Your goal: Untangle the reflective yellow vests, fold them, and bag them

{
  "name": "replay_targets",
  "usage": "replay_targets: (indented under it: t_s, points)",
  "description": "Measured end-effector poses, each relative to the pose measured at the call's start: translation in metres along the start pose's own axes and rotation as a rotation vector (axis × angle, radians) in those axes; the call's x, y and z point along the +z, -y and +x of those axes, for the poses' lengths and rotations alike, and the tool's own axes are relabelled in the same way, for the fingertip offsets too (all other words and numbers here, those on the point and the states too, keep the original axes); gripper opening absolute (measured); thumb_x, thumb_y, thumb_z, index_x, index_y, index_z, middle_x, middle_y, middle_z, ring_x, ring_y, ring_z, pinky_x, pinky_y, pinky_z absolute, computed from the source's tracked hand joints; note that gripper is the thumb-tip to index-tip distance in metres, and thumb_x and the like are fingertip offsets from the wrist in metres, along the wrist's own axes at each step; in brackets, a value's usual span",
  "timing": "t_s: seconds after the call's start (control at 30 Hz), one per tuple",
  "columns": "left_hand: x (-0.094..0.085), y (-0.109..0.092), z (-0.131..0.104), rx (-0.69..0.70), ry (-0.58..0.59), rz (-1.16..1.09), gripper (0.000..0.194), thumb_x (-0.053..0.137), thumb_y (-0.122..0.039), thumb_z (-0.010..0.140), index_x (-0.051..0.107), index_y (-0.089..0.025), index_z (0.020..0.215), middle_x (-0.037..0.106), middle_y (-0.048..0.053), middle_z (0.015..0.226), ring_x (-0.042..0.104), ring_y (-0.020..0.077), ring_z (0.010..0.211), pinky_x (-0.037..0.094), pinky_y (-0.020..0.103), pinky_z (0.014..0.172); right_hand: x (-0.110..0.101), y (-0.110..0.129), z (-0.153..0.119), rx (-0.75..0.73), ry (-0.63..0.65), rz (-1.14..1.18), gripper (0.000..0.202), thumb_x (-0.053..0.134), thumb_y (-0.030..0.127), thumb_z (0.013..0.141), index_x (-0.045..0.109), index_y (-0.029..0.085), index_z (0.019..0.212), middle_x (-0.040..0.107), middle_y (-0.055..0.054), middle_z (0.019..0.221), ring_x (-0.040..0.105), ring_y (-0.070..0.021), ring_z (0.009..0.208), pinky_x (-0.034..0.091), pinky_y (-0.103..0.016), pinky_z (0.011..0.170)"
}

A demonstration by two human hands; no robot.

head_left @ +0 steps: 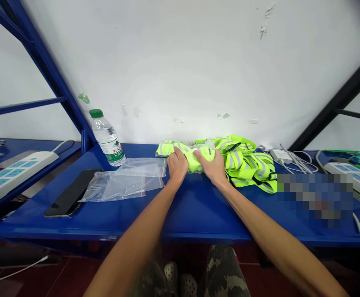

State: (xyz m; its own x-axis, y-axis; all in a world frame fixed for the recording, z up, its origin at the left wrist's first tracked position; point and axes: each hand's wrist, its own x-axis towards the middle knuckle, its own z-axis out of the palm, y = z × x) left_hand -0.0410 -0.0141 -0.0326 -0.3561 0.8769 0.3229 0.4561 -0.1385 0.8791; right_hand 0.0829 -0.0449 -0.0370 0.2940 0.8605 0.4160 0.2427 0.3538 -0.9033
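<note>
My left hand (178, 166) and my right hand (214, 166) are side by side at the back of the blue table, both closed on a bagged neon-yellow reflective strap bundle (194, 162). Clear plastic shows around the bundle, and my right thumb lies across its top. Another bagged yellow bundle (167, 147) sits just behind my left hand; whether the two touch is hard to see. Right of my right hand lies a loose heap of neon-yellow reflective straps (245, 163) with silver stripes. Clear zip bags (127, 181) lie flat, overlapping, left of my left hand.
A water bottle (108, 138) with a green cap stands at the back left, near a black phone (73, 194). White power strips (15, 175) lie at both sides. A white charger with cables (283, 156) and a blurred-out patch (316, 200) are on the right. The wall borders the blue table (195, 218).
</note>
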Motion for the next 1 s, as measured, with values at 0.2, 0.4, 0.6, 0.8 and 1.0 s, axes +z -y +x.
replay_targets:
  t_s: [0.2,0.4,0.6,0.8,1.0]
  points:
    - [0.013,0.02,0.003,0.138,-0.001,-0.017,0.047,0.03,-0.042,0.097,0.06,-0.011,0.115,0.068,0.02,0.095,0.061,0.0311,0.109,0.042,0.046,0.098,0.006,0.005,-0.002,-0.064,-0.125,-0.127,0.045,0.068,0.056,0.074,0.057,0.018,0.094,0.065,-0.008,0.086,0.062,-0.0224,0.078,0.054,-0.037,0.071]
    - [0.012,0.014,0.006,0.052,-0.003,-0.093,0.047,0.028,-0.046,0.097,0.063,-0.014,0.093,0.068,0.02,0.084,0.063,0.0317,0.103,0.044,0.043,0.092,-0.002,0.011,-0.005,-0.059,-0.097,-0.155,0.043,0.065,0.057,0.077,0.055,0.019,0.093,0.065,-0.006,0.087,0.062,-0.0224,0.08,0.052,-0.038,0.074]
    - [-0.016,-0.007,0.007,-0.024,-0.163,-0.204,0.045,0.023,-0.052,0.098,0.053,-0.019,0.106,0.068,0.016,0.097,0.063,0.0282,0.099,0.044,0.042,0.09,-0.007,0.016,-0.001,-0.03,0.089,-0.094,0.052,0.068,0.06,0.073,0.056,0.02,0.104,0.065,-0.005,0.094,0.06,-0.0188,0.07,0.053,-0.034,0.062]
    - [-0.027,-0.013,0.012,0.063,-0.411,-0.225,0.025,0.032,-0.034,0.099,0.044,-0.017,0.113,0.059,0.016,0.114,0.056,0.0211,0.108,0.042,0.034,0.096,0.03,0.026,0.068,0.045,-0.046,-0.117,0.062,0.055,0.069,0.08,0.055,0.016,0.112,0.062,-0.011,0.098,0.061,-0.0237,0.078,0.053,-0.039,0.065]
    - [-0.016,-0.013,0.006,0.094,-0.264,-0.174,0.017,0.033,-0.028,0.098,0.047,-0.02,0.096,0.062,0.012,0.103,0.058,0.021,0.102,0.044,0.034,0.092,0.066,-0.001,0.079,-0.366,0.214,-0.838,0.044,0.046,0.036,0.094,0.052,0.01,0.13,0.052,-0.024,0.129,0.044,-0.0371,0.121,0.036,-0.055,0.099]
